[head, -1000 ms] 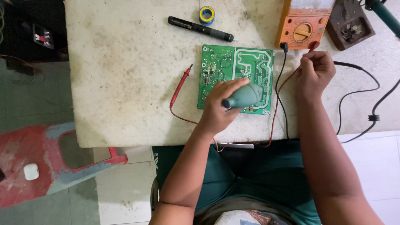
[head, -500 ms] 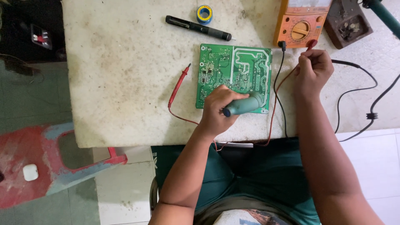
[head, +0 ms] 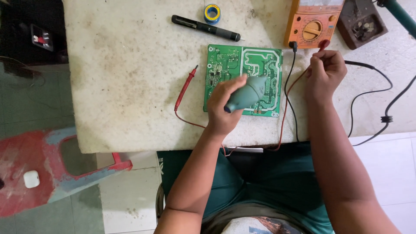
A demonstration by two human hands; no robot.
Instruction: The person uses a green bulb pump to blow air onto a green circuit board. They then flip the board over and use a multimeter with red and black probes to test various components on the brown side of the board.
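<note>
Lying left of the green circuit board [head: 242,69] on the surface [head: 130,86] is a red probe [head: 185,88]. Your left hand [head: 223,106] wraps a teal blower bulb [head: 249,93] over the board. Right of it, your right hand [head: 325,71] pinches a red lead [head: 296,80] below the orange multimeter [head: 313,24]; farther right, a dark tray [head: 362,24] holds small bits.

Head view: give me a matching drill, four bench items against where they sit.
Things:
1. green circuit board
2. red probe
3. orange multimeter
4. teal blower bulb

Places:
A. in the left hand
B. top edge of the table, above the right hand
C. lying loose, left of the board
D. flat at table centre

Pairs: 1-D, 2-C, 3-B, 4-A
</note>
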